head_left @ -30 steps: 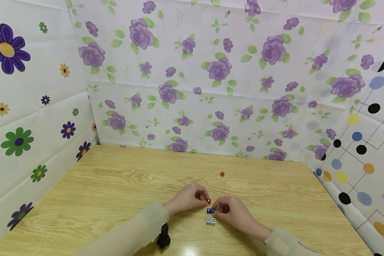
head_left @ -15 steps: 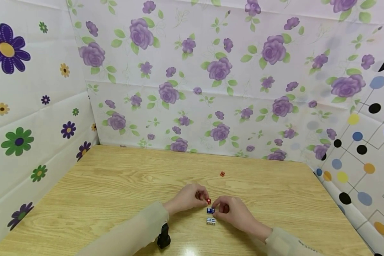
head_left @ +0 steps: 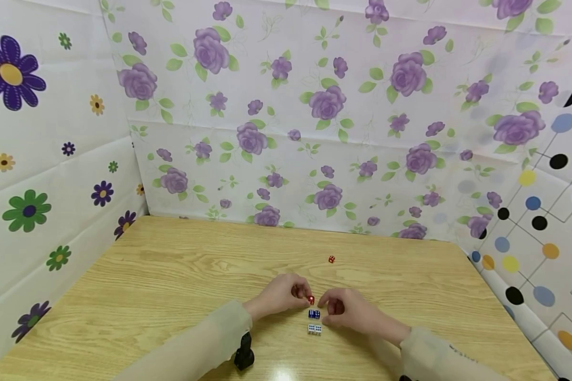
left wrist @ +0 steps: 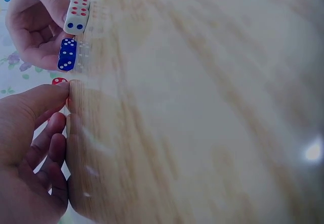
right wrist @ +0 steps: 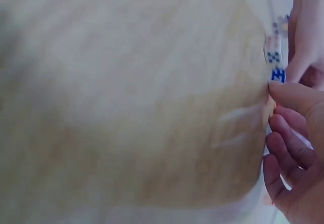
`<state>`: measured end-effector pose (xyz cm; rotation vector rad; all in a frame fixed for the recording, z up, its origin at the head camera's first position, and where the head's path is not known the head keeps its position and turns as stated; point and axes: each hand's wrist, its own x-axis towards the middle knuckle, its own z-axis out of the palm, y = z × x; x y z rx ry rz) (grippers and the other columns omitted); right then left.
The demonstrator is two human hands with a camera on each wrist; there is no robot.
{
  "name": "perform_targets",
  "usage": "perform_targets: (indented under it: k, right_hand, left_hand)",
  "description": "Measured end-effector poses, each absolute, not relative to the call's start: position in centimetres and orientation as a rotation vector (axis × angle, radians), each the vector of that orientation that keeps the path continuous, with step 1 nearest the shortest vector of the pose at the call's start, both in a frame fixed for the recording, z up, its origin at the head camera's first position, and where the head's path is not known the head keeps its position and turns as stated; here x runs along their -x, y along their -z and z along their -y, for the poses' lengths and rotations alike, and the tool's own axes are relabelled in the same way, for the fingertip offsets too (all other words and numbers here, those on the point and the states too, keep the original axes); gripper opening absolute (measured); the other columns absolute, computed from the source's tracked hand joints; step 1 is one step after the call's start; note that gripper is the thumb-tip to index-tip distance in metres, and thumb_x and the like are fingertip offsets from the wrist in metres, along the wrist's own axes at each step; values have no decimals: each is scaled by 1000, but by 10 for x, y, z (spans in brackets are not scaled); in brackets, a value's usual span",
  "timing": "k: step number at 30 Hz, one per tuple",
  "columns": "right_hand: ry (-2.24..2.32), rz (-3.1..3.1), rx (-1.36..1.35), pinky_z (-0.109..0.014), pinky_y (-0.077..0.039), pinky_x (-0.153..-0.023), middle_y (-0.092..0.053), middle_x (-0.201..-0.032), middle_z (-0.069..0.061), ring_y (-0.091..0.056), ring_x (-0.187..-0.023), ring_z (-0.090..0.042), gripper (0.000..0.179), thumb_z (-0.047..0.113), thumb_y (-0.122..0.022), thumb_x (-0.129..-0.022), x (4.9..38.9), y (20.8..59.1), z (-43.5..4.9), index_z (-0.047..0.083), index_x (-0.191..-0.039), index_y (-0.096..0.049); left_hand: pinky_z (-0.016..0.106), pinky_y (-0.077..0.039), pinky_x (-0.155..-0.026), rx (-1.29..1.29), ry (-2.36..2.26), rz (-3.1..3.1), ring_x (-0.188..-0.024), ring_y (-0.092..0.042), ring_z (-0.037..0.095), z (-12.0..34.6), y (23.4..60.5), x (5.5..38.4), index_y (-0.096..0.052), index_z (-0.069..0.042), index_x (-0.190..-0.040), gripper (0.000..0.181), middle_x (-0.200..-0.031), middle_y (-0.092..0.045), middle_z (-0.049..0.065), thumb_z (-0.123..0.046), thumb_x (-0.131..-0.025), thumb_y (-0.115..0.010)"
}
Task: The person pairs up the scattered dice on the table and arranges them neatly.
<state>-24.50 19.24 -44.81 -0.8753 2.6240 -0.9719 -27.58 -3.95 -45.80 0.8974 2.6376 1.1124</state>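
Observation:
My left hand (head_left: 285, 292) pinches a red die (head_left: 311, 300) between thumb and index finger at the tabletop. Just in front of it lie two blue dice (head_left: 314, 314) side by side. Nearer to me sits a pair of white dice (head_left: 314, 329), also side by side, with blue and red pips. To the right of the blue pair my right hand (head_left: 350, 309) hovers low, thumb and index apart, with nothing between them. In the left wrist view the left thumb covers part of the red die (left wrist: 59, 81).
Farther back on the wooden table (head_left: 195, 264) lies another red die (head_left: 331, 259). Purple-rose cloth (head_left: 286, 132) stands behind the table, with patterned cloths at left and right. A black device (head_left: 244, 354) is strapped at my left wrist.
The right hand has drawn a little to the right, off the blue dice. Left hand and the dice stay where they were.

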Motion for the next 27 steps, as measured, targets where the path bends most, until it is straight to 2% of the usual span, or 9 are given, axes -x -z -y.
perform_targets:
  k: [11, 17, 21, 27]
  right_hand:
    - [756, -2695, 991, -21, -48, -67, -66, -84, 6, -56, -74, -3, 15, 19, -78, -84, 278, 430, -203, 15, -97, -73]
    - [590, -2903, 1030, -23, -47, -69, -67, -87, 3, -57, -78, -6, 14, 14, -74, -87, 303, 415, -207, 11, -101, -72]
    - [609, -3006, 1035, -29, -51, -75, -70, -95, -2, -61, -86, -13, 19, 14, -74, -88, 321, 405, -210, 10, -107, -72]
    - [708, -2986, 1027, -46, -53, -85, -70, -105, -10, -64, -96, -25, 24, 14, -74, -88, 342, 407, -212, 10, -112, -72]
  left_hand:
    - [18, -41, -63, -893, -1102, -2640, -65, -49, 1, 38, 455, 274, -71, -17, -91, 7, -74, -58, -9, -18, -87, -76]
    - [19, -42, -64, -910, -1099, -2628, -64, -49, 1, 38, 455, 274, -71, -17, -91, 6, -74, -59, -9, -17, -87, -75]
    - [19, -42, -64, -912, -1108, -2615, -65, -50, 2, 39, 456, 276, -71, -17, -90, 5, -74, -60, -9, -16, -87, -75]
    - [19, -42, -64, -906, -1106, -2614, -64, -49, 2, 39, 456, 276, -71, -17, -90, 5, -75, -59, -9, -16, -87, -75]
